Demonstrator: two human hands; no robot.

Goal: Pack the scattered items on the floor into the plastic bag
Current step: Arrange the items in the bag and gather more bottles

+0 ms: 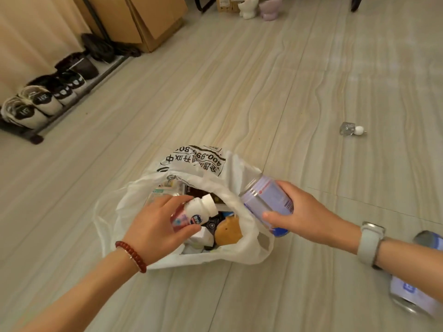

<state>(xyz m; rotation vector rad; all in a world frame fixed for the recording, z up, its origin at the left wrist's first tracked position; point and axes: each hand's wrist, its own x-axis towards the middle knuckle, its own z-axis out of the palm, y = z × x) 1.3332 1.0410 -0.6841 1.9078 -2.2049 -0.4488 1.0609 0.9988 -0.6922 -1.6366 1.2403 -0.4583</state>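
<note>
Hands loading a bag point(242, 254) on the floor point(239, 92).
Bag contents are jumbled and hard to identify; a second can point(413, 298) lies partly hidden behind the right forearm. A small bottle point(351, 128) lies well beyond the right hand point(304, 212), which grips a can point(268, 200) at the bag's rim. The left hand point(155, 226) holds a white bottle point(199, 212) over the opening.
</note>
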